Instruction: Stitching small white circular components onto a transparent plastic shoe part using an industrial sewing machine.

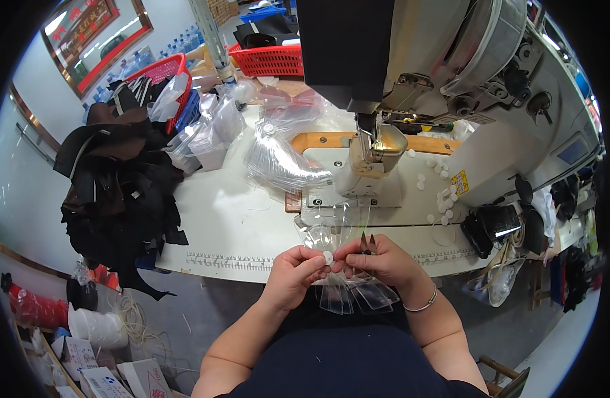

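Holding a little white cap between my left hand and right hand, I pinch it against clear plastic bags at the table edge. My right hand also grips small snips. Next, I think, comes a careful snip near the cap.

Single head-worn fisheye view, looking steeply down from close above the person's own hands, forearms entering at 6 o'clock. It faces the white worktable, grey industrial sewing machine at 1 o'clock.
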The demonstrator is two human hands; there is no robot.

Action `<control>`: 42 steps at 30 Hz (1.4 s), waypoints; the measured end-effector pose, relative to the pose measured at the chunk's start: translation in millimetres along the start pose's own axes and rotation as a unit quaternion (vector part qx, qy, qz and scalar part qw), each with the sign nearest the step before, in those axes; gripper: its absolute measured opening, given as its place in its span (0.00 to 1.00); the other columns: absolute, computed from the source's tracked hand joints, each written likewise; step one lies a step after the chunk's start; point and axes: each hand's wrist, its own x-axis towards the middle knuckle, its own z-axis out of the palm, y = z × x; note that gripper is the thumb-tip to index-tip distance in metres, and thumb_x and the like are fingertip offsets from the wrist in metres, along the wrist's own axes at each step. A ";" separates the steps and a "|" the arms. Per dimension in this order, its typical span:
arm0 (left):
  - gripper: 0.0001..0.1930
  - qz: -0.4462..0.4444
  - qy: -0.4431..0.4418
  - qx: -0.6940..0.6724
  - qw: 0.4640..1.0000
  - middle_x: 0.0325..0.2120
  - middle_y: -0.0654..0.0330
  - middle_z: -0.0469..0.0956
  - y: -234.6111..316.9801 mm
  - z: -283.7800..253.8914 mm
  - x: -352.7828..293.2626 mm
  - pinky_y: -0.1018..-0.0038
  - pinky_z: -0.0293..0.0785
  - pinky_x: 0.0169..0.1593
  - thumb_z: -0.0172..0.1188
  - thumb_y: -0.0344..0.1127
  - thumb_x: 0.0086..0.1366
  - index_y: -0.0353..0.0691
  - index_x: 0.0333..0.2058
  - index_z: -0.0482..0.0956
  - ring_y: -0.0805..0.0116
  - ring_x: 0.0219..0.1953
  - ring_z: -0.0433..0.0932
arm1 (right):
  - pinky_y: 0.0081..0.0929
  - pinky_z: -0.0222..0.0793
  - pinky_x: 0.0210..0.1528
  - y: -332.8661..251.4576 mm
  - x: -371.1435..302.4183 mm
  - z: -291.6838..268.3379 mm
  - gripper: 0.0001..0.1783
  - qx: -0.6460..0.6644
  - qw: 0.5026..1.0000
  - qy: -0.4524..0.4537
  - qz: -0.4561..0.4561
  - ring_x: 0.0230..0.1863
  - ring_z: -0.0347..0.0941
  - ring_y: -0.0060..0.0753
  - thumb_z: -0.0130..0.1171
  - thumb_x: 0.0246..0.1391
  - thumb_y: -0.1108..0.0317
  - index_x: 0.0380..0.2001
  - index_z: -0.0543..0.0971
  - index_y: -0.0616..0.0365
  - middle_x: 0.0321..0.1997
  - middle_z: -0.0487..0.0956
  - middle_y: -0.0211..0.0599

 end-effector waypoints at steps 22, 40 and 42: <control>0.04 0.080 0.018 0.075 0.994 0.27 0.56 0.77 -5.9 4.1 -3.7 0.78 0.74 0.36 0.58 0.25 0.56 0.32 0.30 0.74 0.73 0.29 0.76 | 0.14 0.68 0.32 -9.9 -2.8 18.0 0.11 -0.105 0.993 0.061 -0.012 0.28 0.71 0.17 0.61 0.44 0.75 0.34 0.78 0.65 0.29 0.78 0.33; 0.04 0.113 0.038 0.123 0.985 0.26 0.55 0.76 -6.8 9.9 -4.7 0.78 0.74 0.32 0.57 0.23 0.55 0.33 0.27 0.70 0.72 0.25 0.75 | 0.12 0.66 0.31 -7.9 -2.8 21.0 0.11 -0.134 0.988 0.075 -0.033 0.27 0.69 0.14 0.61 0.45 0.75 0.34 0.77 0.65 0.28 0.77 0.30; 0.04 0.119 0.035 0.121 0.985 0.26 0.56 0.76 -7.9 10.2 -4.5 0.78 0.74 0.32 0.56 0.22 0.55 0.33 0.27 0.70 0.72 0.26 0.75 | 0.12 0.65 0.31 -8.1 -2.5 21.2 0.11 -0.133 0.988 0.072 -0.036 0.27 0.69 0.13 0.61 0.45 0.75 0.34 0.77 0.65 0.28 0.77 0.30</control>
